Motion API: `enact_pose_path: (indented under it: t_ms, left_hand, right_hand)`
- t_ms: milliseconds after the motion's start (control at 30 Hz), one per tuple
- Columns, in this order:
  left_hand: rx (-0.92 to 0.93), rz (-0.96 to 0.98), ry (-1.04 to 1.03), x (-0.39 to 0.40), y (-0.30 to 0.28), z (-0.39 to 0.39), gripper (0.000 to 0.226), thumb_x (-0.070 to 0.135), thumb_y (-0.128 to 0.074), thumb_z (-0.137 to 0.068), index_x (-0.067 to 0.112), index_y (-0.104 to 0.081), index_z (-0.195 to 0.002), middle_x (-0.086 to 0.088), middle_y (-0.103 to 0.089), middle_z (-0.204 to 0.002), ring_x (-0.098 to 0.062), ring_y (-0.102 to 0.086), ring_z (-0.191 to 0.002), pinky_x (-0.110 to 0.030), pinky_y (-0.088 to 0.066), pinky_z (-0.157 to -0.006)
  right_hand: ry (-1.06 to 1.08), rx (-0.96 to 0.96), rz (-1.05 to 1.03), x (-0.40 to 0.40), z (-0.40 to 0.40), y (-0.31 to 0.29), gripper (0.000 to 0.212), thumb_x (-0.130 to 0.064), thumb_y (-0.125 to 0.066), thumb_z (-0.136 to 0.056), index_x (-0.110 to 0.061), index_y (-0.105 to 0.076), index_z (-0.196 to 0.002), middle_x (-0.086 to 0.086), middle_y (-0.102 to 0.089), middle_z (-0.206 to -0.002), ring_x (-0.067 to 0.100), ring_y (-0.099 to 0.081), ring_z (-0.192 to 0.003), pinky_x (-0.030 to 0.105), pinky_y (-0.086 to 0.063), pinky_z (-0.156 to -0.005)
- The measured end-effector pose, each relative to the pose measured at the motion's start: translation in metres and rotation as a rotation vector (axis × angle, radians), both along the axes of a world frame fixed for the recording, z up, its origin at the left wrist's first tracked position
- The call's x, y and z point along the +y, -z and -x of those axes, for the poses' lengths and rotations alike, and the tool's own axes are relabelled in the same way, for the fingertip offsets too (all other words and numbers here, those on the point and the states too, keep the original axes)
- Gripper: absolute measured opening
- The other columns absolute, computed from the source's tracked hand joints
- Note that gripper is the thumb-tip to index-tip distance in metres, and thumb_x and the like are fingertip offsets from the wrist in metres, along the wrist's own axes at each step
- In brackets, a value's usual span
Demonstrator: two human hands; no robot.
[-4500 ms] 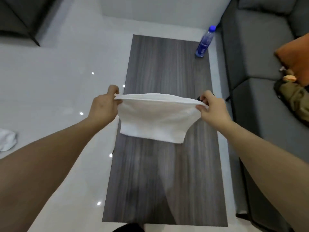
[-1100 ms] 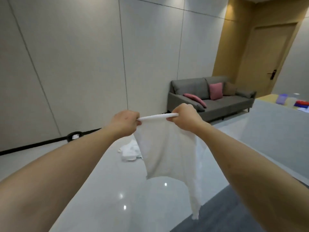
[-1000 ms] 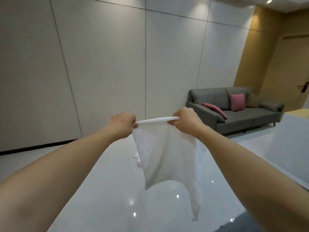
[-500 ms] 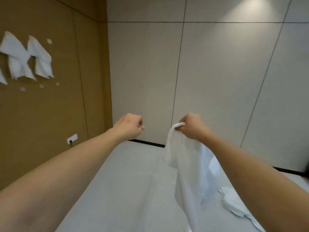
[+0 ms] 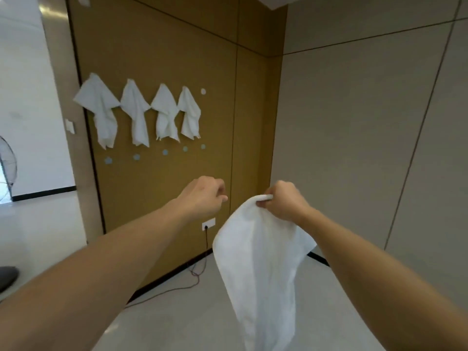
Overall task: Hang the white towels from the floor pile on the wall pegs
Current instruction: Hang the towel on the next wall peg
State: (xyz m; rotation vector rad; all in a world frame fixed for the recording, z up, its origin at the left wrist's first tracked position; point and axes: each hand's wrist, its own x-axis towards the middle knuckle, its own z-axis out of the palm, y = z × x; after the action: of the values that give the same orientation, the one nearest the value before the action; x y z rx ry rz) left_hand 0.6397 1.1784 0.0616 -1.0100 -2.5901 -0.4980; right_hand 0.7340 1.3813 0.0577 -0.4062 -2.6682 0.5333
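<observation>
Both hands (image 5: pixel 243 196) raised, seemingly fisted

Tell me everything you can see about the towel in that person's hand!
The towel is plain white, soft-looking cloth with no pattern. The right hand pinches it at its top edge, so it hangs down in loose folds, wide near the top and narrowing lower down. Its bottom end runs off the picture. It dangles in the air over the pale floor, touching only that hand. The left hand is beside it, apart from it, fingers curled and holding nothing.
</observation>
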Motion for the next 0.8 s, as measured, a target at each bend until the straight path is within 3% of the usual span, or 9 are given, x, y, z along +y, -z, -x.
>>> enact_pose_path:
  t_ms: [100,233,400,500,633,800]
  left_hand:
    - [0.026,0.001,-0.075,0.023,-0.018,0.053,0.014,0.041,-0.058,-0.094,0.028,-0.061,-0.099,0.008,-0.06,-0.094,-0.01,-0.057,-0.082,-0.031,-0.052,-0.072]
    - [0.015,-0.095,-0.08,0.061,-0.037,0.112,0.02,0.047,-0.058,-0.092,0.029,-0.064,-0.098,0.01,-0.063,-0.091,-0.007,-0.058,-0.08,-0.028,-0.051,-0.069]
    - [-0.167,-0.265,0.016,0.121,-0.043,0.178,0.025,0.052,-0.064,-0.086,0.032,-0.068,-0.101,0.013,-0.065,-0.096,-0.005,-0.06,-0.09,-0.027,-0.053,-0.079]
    - [-0.244,-0.23,0.079,0.158,-0.041,0.227,0.031,0.044,-0.071,-0.079,0.029,-0.067,-0.106,0.009,-0.066,-0.1,-0.008,-0.061,-0.093,-0.028,-0.053,-0.081]
    - [-0.211,-0.074,0.077,0.198,-0.031,0.311,0.031,0.021,-0.063,-0.076,0.026,-0.065,-0.107,0.003,-0.064,-0.096,-0.016,-0.062,-0.085,-0.037,-0.058,-0.072]
    - [-0.153,-0.064,0.057,0.24,-0.034,0.437,0.009,0.031,-0.063,-0.084,0.025,-0.067,-0.09,0.002,-0.063,-0.082,-0.018,-0.061,-0.076,-0.031,-0.048,-0.059]
  right_hand:
    - [-0.059,0.015,-0.001,0.027,0.066,-0.017,0.025,-0.041,-0.067,-0.089,-0.02,-0.069,-0.076,0.0,-0.065,-0.073,0.016,-0.064,-0.066,0.031,-0.06,-0.065]
    - [-0.096,0.032,-0.025,0.062,0.141,-0.034,0.028,-0.041,-0.069,-0.088,-0.018,-0.061,-0.074,0.0,-0.061,-0.071,0.015,-0.058,-0.061,0.025,-0.042,-0.048]
    - [-0.147,0.036,-0.021,0.097,0.229,-0.034,0.028,-0.044,-0.07,-0.087,-0.019,-0.063,-0.076,0.0,-0.062,-0.07,0.014,-0.057,-0.058,0.023,-0.038,-0.046]
    - [-0.169,0.024,-0.045,0.118,0.286,-0.031,0.021,-0.039,-0.072,-0.086,-0.02,-0.067,-0.081,-0.002,-0.062,-0.07,0.013,-0.058,-0.058,0.023,-0.037,-0.044]
    - [-0.206,0.03,-0.065,0.152,0.371,-0.028,0.022,-0.039,-0.071,-0.086,-0.018,-0.069,-0.079,0.001,-0.063,-0.068,0.016,-0.062,-0.059,0.027,-0.044,-0.047]
    - [-0.218,0.025,-0.061,0.192,0.487,-0.041,0.029,-0.04,-0.072,-0.085,-0.022,-0.061,-0.065,-0.001,-0.06,-0.063,0.013,-0.056,-0.055,0.024,-0.037,-0.046]
